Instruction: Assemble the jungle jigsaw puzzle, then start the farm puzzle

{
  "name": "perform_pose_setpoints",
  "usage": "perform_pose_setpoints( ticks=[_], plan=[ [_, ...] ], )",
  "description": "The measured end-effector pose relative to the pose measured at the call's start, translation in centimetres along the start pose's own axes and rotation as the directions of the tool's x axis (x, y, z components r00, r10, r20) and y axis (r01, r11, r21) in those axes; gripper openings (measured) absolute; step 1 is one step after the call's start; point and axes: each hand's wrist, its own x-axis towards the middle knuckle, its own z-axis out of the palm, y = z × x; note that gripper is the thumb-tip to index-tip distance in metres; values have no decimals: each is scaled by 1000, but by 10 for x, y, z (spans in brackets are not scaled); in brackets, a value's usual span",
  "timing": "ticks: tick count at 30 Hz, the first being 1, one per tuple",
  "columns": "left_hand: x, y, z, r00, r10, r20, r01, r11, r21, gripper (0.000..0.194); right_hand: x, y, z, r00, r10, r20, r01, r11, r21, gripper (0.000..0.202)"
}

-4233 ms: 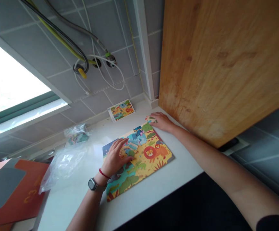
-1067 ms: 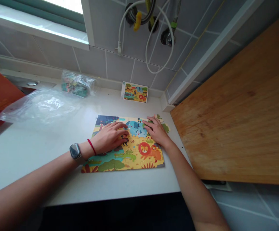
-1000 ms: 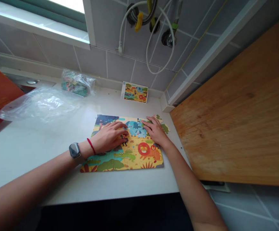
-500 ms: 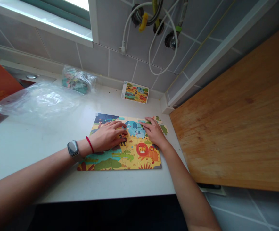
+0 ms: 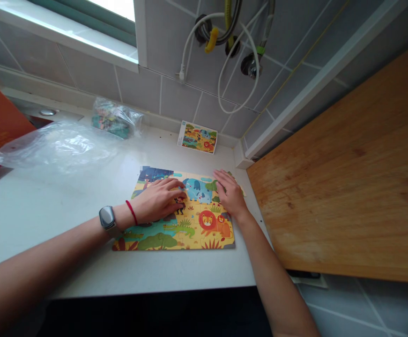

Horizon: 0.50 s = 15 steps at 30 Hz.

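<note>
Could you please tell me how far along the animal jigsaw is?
Most of the jigsaw already looks joined, with the lions and elephants in place. The left hand lies on its left part, the right hand over its upper right, hiding that corner. A bit of a loose piece shows beyond the right hand, so some fitting probably remains; how much is hidden.
</note>
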Motion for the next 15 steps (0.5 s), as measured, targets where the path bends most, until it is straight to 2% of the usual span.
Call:
perform_pose_setpoints(
  ticks=[2, 5, 6, 7, 9, 11, 13, 15],
  plan=[
    [0, 0, 0, 1000, 4, -7, -4, 1000, -11, 28, 0, 0, -1, 1000, -3, -23, 3, 1000, -6, 44],
    [0, 0, 0, 1000, 10, -22, -11, 1000, -24, 28, -1, 5, 0, 993, -13, 116, 14, 1000, -4, 44],
    [-1, 0, 0, 1000, 12, -24, -13, 1000, -23, 28, -1, 9, 0, 992, -8, 122, 8, 1000, 0, 45],
    [-1, 0, 0, 1000, 14, -26, -14, 1000, -21, 28, -1, 13, -1, 996, 8, 87, -8, 1000, 0, 44],
    [-1, 0, 0, 1000, 16, -26, -16, 1000, -15, 28, -2, 26, -5, 997, 65, -52, -66, 998, -16, 39],
    [-1, 0, -1, 1000, 19, -21, -19, 1000, 0, 27, -3, 42, -11, 976, 148, -162, -157, 986, -47, 34],
    [-1, 0, -1, 1000, 22, -11, -22, 1000, 17, 27, -7, 58, -15, 947, 247, -204, -268, 960, -85, 37],
    [-1, 0, 0, 1000, 22, -7, -22, 1000, 19, 26, -11, 71, -16, 926, 325, -194, -356, 922, -151, 47]
  ],
)
